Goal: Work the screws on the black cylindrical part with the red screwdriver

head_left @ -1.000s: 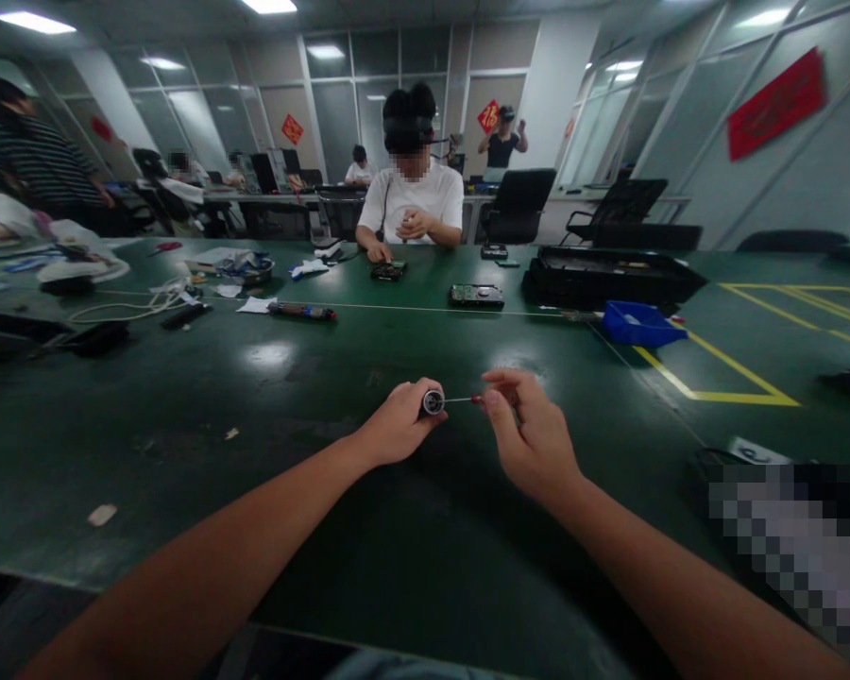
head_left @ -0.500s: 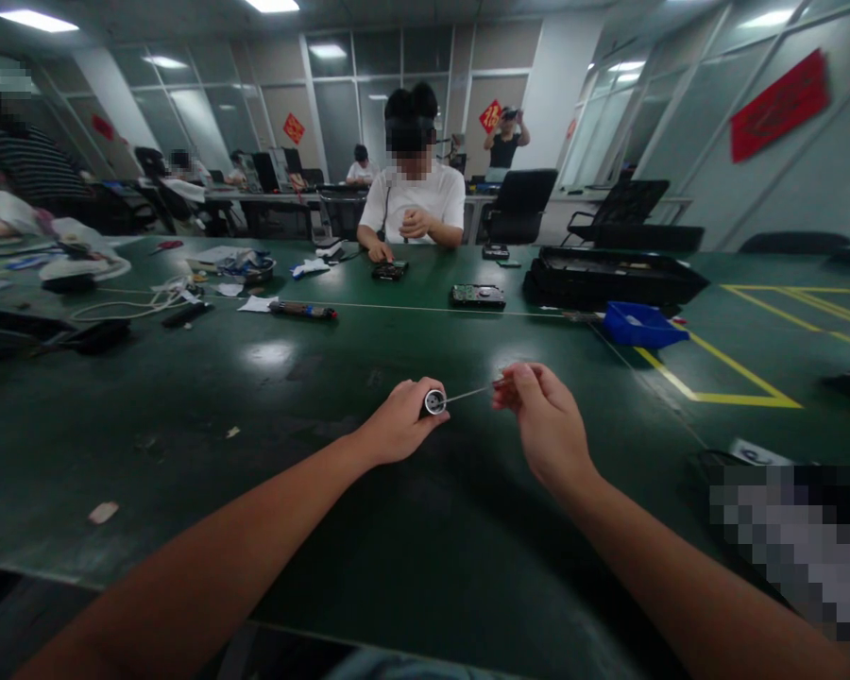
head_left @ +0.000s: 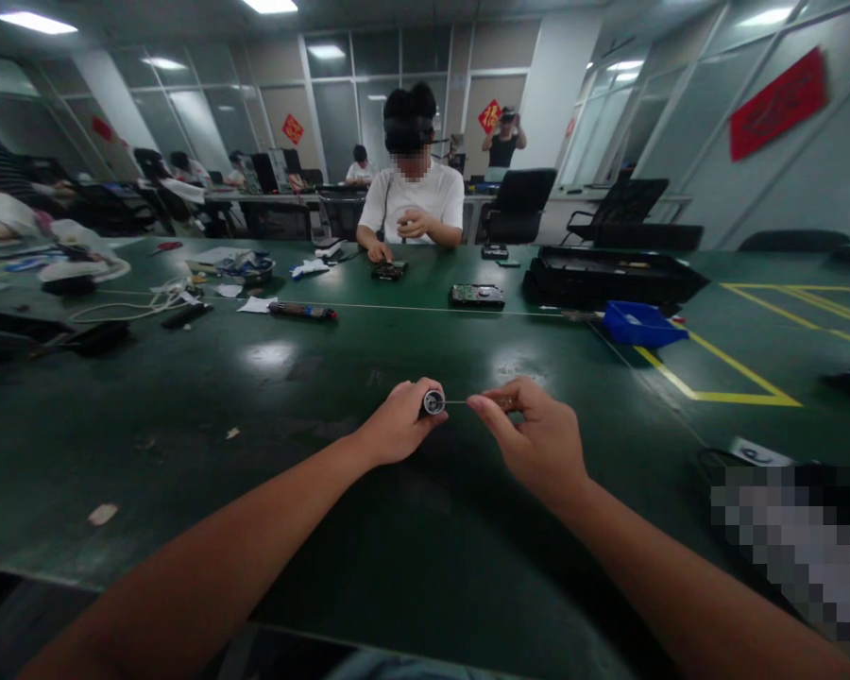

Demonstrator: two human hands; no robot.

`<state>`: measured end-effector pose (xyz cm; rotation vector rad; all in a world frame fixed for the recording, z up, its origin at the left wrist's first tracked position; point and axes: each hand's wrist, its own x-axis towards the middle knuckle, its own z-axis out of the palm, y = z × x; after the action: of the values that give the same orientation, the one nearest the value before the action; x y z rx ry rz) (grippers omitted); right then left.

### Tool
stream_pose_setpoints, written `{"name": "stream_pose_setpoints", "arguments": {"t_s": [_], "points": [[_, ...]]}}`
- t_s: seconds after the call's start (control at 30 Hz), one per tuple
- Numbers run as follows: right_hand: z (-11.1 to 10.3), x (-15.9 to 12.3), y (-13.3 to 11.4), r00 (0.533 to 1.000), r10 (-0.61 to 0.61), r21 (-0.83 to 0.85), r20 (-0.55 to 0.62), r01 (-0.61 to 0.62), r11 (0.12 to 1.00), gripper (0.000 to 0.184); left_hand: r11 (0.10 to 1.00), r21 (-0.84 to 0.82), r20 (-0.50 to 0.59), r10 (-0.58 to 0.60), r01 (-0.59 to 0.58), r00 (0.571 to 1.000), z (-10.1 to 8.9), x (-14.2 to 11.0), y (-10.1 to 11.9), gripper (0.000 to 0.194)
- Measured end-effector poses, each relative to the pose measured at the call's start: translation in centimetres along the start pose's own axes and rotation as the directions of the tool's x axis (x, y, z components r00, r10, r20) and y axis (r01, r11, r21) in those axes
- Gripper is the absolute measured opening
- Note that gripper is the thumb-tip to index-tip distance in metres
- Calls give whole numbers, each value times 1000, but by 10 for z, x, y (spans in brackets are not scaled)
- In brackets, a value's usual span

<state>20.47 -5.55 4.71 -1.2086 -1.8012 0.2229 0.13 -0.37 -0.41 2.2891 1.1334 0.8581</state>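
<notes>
My left hand [head_left: 400,422] is wrapped round a short dark cylinder with a silver rim [head_left: 433,403], which looks like a small flashlight. Its open round end faces me, and the fingers hide most of its body. My right hand [head_left: 538,430] pinches a thin screwdriver-like tool [head_left: 456,402] with a slim metal shaft. That shaft points left and its tip meets the cylinder's rim; whether it goes inside I cannot tell. Fingers cover much of the tool's handle. Both hands are raised over the green table [head_left: 312,529].
Across the table a person [head_left: 412,203] in white handles a hard drive [head_left: 389,270]. Another drive [head_left: 477,296], a pen-shaped electric screwdriver [head_left: 301,311], a blue bin [head_left: 641,324] and a black tray [head_left: 609,276] lie beyond my hands. Paper scraps [head_left: 103,514] are at left.
My right hand has shifted slightly down and left, its fingers closing further along the tool. The shaft has gone from slanted to nearly level. My left hand and the cylinder have stayed put.
</notes>
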Motion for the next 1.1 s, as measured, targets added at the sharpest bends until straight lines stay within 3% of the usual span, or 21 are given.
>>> {"name": "stream_pose_setpoints", "arguments": {"t_s": [0.1, 0.23, 0.37, 0.47, 0.67, 0.77, 0.83, 0.9, 1.0, 1.1], "points": [[0, 0, 0, 998, -54, -3, 19, 54, 999, 14, 1000, 3, 7, -4, 4, 1000, 0, 0, 0, 18], [-1, -1, 1, 991, -106, 40, 75, 104, 994, 19, 1000, 6, 9, -24, 23, 1000, 0, 0, 2, 15], [-2, -1, 1, 992, -65, 54, 109, 59, 997, 15, 999, 10, 13, -33, 32, 999, -1, 0, 3, 15], [2, -2, 3, 997, 39, 188, 61, -50, 981, 18, 999, 7, 18, -38, 38, 999, -2, 0, 5, 15], [16, 4, 15, 939, 341, 577, 42, -302, 759, 26, 999, 7, 6, -43, 43, 999, -3, 0, 6, 16], [18, 10, 20, 882, 447, 707, 146, -409, 577, 26, 999, 22, -10, -29, 29, 1000, -5, 0, 8, 15], [18, 12, 21, 862, 472, 734, 186, -441, 517, 26, 999, 39, -10, -14, 14, 1000, -5, 0, 10, 14], [17, 11, 20, 880, 457, 722, 130, -400, 564, 24, 999, 44, 0, -1, 1, 1000, -6, 0, 11, 14], [16, 7, 15, 931, 366, 611, 11, -296, 734, 22, 999, 38, -1, 7, -7, 1000, -6, 0, 10, 15], [14, 2, 12, 967, 255, 432, -24, -220, 875, 22, 999, 39, -2, 6, -6, 1000, -5, 0, 9, 14]]}}
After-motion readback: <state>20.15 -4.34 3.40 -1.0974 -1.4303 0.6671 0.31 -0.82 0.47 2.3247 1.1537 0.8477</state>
